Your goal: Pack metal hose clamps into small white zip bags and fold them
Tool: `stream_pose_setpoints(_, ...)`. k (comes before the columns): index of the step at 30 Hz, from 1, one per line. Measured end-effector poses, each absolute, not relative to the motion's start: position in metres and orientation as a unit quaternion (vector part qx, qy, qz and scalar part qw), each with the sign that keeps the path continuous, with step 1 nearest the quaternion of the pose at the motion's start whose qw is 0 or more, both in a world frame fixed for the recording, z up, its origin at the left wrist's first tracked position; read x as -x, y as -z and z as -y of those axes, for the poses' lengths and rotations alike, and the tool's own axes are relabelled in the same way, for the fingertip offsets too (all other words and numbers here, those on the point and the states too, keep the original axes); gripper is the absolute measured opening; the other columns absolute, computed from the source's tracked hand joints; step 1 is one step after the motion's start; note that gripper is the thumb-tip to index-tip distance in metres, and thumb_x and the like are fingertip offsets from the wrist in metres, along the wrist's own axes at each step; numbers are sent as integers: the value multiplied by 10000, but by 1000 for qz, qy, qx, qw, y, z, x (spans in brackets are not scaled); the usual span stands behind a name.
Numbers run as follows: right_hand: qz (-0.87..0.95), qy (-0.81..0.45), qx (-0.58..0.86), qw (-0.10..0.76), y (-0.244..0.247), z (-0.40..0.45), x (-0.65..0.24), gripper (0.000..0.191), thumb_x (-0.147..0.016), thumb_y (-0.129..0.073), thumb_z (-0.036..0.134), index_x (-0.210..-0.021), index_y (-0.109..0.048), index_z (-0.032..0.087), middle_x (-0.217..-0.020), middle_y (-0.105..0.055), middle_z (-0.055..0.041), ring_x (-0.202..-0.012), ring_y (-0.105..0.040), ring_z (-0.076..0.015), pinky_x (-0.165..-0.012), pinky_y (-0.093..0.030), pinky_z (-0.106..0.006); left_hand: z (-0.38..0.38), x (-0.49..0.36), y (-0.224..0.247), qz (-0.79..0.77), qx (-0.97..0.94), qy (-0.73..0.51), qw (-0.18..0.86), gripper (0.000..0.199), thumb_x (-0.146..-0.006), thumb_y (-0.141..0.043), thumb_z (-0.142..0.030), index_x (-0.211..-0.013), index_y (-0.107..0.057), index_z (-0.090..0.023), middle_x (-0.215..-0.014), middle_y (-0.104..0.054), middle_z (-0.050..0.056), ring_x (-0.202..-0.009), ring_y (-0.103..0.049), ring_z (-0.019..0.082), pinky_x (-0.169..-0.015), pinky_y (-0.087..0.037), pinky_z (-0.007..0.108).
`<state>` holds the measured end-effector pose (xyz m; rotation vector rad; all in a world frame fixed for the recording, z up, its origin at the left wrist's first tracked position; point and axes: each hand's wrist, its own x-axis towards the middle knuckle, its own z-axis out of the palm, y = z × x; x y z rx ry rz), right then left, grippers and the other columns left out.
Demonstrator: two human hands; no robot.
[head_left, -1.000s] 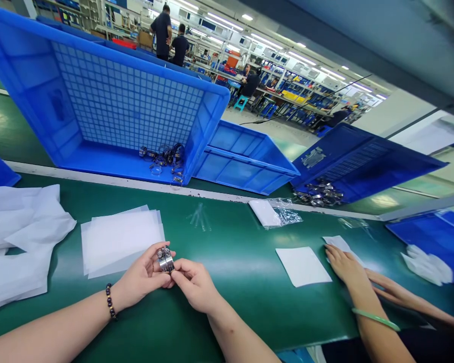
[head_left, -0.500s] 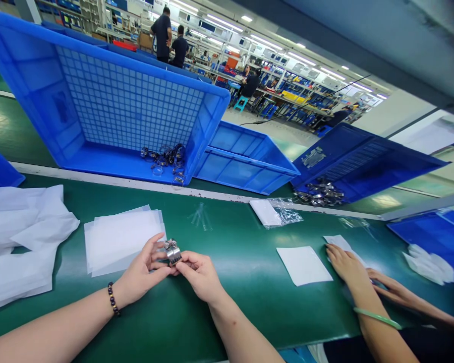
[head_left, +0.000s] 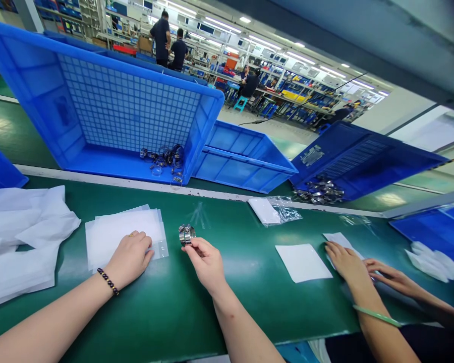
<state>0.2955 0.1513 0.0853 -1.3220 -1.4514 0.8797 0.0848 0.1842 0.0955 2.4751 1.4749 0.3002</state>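
My right hand (head_left: 206, 262) pinches a pair of shiny metal hose clamps (head_left: 186, 235) between thumb and fingers, holding them just above the green work surface. Their screw housings face up. To the left, my left hand (head_left: 130, 257), with a beaded bracelet on its wrist, lies palm down on a stack of thin white plastic bags (head_left: 109, 237). Its fingers are slightly bent and spread over the top bag, with the fingertips partly hidden. A clear strip of plastic film (head_left: 200, 216) lies behind the hose clamps.
A large tilted blue crate (head_left: 136, 96) holds several hose clamps; another blue crate (head_left: 348, 156) at right holds a pile. White sheets (head_left: 26, 242) lie far left, a white square (head_left: 303, 262) right. A co-worker's hands (head_left: 348, 262) work on a white packet at right.
My left hand has let go of the hose clamps and moved left and down onto the white bags. My right hand has shifted slightly right and up with the clamps.
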Motion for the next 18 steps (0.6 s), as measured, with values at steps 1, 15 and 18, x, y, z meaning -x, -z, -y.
stream_pose_setpoints(1,612,-342,536,470,-86,-151,-296,135,-813,-528,211,-750,-642,172,-828,-621,-46,-745,-585,-141,-662,-477,-246,-184,-86,-94,-506,-852,-86,105,146,-820,-450,-197,-733,-559,-158,-764,-585,73,-756,-511,221,-688,-385,344)
stream_pose_setpoints(15,758,-261,476,363,-87,-148,-295,169,-850,-422,162,-815,-586,185,-817,-603,-62,-789,-558,-158,-728,-460,-285,-182,-88,-92,-498,-853,-119,104,141,-816,-453,-235,-758,-559,-163,-766,-591,75,-764,-524,228,-688,-359,346)
stream_pose_setpoints(18,763,-259,475,352,-87,-146,-295,168,-852,-418,155,-827,-581,181,-830,-600,-60,-792,-557,-154,-725,-456,-276,-184,-88,-90,-507,-849,-107,105,158,-821,-439,-199,-722,-557,-164,-743,-597,75,-752,-530,231,-678,-346,345)
